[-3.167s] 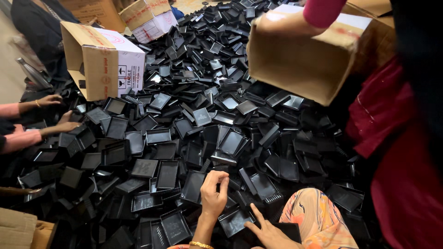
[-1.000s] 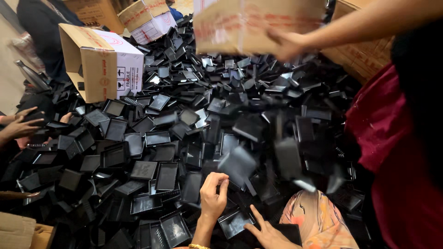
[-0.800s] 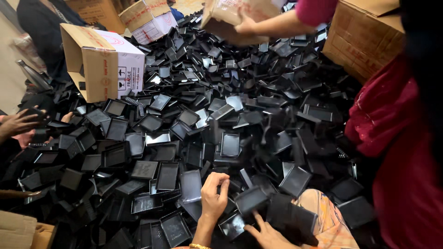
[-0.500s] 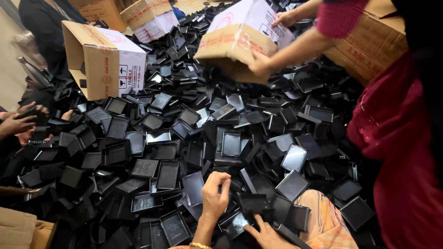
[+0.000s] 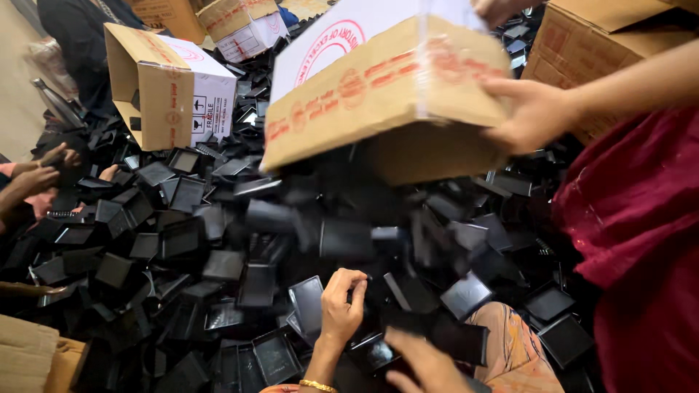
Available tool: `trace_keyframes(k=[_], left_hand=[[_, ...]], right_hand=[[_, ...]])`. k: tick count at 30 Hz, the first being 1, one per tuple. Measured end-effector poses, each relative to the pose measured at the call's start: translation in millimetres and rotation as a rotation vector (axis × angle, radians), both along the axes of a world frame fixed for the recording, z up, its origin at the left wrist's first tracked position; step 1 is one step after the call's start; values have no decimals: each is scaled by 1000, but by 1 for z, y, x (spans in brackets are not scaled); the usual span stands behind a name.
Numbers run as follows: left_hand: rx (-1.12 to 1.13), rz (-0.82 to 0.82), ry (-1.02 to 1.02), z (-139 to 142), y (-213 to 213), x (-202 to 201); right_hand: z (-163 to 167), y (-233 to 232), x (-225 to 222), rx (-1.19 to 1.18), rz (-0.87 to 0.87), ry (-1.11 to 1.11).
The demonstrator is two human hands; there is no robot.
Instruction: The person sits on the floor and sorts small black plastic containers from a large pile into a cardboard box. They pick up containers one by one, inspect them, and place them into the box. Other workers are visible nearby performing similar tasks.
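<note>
A deep heap of small black plastic trays (image 5: pixel 182 240) covers the floor in front of me. My left hand (image 5: pixel 341 306), with a gold bangle at the wrist, is curled around the edge of an upright black tray (image 5: pixel 307 304). My right hand (image 5: pixel 422 362) is blurred, its fingers spread just beside a glossy tray (image 5: pixel 373 354) low in the pile. Right above my hands another person in red (image 5: pixel 633 218) tips a cardboard box (image 5: pixel 386 94), and black trays (image 5: pixel 349 236) tumble out of it.
An open cardboard box (image 5: pixel 164 84) stands on the heap at the back left, and more boxes (image 5: pixel 240 25) sit behind it. A large box (image 5: pixel 604 36) is at the upper right. Other people's hands (image 5: pixel 33 175) work at the left edge. Patterned cloth (image 5: pixel 510 342) lies by my right hand.
The person in red has swung the box over the heap and down toward me, and trays are spilling from it again. My left hand stayed put; my right hand shifted slightly.
</note>
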State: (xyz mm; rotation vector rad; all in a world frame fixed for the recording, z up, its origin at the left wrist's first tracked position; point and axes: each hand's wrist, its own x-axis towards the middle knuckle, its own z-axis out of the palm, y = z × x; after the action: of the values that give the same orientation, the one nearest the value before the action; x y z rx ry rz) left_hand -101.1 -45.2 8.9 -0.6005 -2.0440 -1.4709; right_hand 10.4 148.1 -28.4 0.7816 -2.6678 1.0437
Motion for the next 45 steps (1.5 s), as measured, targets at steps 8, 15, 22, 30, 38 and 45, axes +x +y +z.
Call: trace_keyframes(k=[8,15,22,30,38,45], left_hand=[[-43,57,-1,3,-2,2],[60,115,-68,6,-13,-4],[35,158,-57,7,-27,-9],[50,132,4,17,-44,-8],[-136,146,193,21,-47,-1],[-201,68,189,27,-35,5]], right_hand=[[162,65,-58,98,-624,1216],[265,53,-147,277,-224,888],[398,-2,-351,628,-393,487],[398,-95,-326,789,-272,468],[156,-65,-105,415,460,85],[51,1,-65,77,154,15]])
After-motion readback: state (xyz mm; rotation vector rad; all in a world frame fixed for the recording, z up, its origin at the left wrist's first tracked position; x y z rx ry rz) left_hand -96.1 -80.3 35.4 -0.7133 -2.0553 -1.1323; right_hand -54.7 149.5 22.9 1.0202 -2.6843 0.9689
